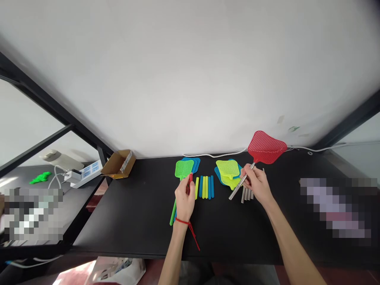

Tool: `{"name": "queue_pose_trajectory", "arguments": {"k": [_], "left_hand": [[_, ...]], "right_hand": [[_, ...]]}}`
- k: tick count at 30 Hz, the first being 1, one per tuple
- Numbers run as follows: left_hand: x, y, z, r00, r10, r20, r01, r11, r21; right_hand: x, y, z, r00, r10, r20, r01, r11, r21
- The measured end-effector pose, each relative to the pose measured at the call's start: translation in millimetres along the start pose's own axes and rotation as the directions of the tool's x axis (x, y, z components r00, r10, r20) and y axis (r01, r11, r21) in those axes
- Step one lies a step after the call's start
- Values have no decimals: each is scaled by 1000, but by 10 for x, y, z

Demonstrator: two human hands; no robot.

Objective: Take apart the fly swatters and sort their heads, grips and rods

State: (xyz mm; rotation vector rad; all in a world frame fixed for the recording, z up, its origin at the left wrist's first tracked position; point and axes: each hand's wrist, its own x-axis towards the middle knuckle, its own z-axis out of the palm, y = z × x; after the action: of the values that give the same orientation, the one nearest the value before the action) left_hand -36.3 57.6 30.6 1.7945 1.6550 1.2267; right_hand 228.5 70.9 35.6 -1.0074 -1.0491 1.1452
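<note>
My right hand (255, 181) grips the metal rod (236, 192) of a fly swatter, whose red mesh head (266, 147) is raised above the table. My left hand (185, 198) is closed around a red handle sleeve (190, 178), partly hidden by the fingers. Beneath and beside that hand lies a swatter with a green head (183, 169) and green handle (173, 213), over blue heads (196, 163). Between my hands, several blue and yellow handle sleeves (206, 187) lie in a row. Yellow swatter heads (228, 169) overlap blue ones near my right hand, beside several metal rods (247, 194).
An opened cardboard box (119, 164) stands at the black table's (133, 221) back left. A white cable (213, 156) runs along the wall. Past the frame post on the left are a power strip (90, 173) and a green item (40, 177). A blurred patch covers the table's right.
</note>
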Motion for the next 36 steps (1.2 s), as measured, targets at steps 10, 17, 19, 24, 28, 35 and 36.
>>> {"name": "queue_pose_trajectory", "arguments": {"k": [10, 17, 19, 24, 28, 35, 36], "left_hand": [[-32, -165, 130, 1000, -23, 8, 18, 916, 401], [-49, -162, 150, 1000, -6, 17, -2, 903, 430], [-56, -152, 140, 1000, -2, 14, -5, 904, 427], [-111, -116, 105, 998, -13, 60, -14, 908, 419], [-157, -95, 121, 997, 8, 83, -37, 936, 349], [-146, -70, 213, 994, 16, 104, -44, 964, 264], [-142, -76, 212, 994, 20, 103, -46, 966, 256]], "right_hand": [[1, 53, 8, 994, 84, 67, -81, 995, -50], [-1, 53, 10, 994, 83, 68, -78, 994, -74], [-2, 53, 10, 995, 80, 65, -75, 994, -79], [-4, 44, 16, 995, 77, 62, -72, 994, -80], [-1, 58, 26, 992, 95, 79, -88, 993, -80], [8, 126, 29, 980, 141, 137, -131, 988, -81], [7, 129, 26, 978, 147, 146, -134, 987, -93]]}}
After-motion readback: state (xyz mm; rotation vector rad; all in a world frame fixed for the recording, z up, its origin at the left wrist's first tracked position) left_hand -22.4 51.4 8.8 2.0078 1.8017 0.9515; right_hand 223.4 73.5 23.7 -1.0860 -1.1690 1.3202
